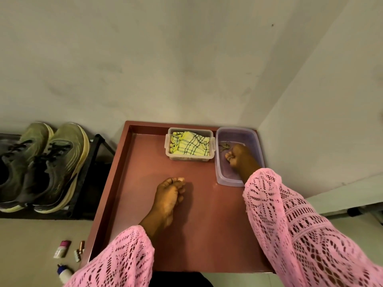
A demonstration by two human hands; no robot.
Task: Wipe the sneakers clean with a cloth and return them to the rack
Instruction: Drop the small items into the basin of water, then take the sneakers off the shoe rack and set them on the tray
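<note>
My right hand (236, 156) was curled into a fist inside the purple tub (251, 135), gripping something I couldn't make out; my left hand (169, 193) rested loosely curled and empty on the red tray (128, 183); the yellow cloth (189, 145) sat in its clear box (211, 158); the sneakers (41, 166) waited on the rack (93, 162), left of the tray.

Looks like a corner of someone's home: plain painted walls (165, 59), worn sneakers (41, 166) on a low black rack (93, 162), little bottles (62, 249) on the floor.
</note>
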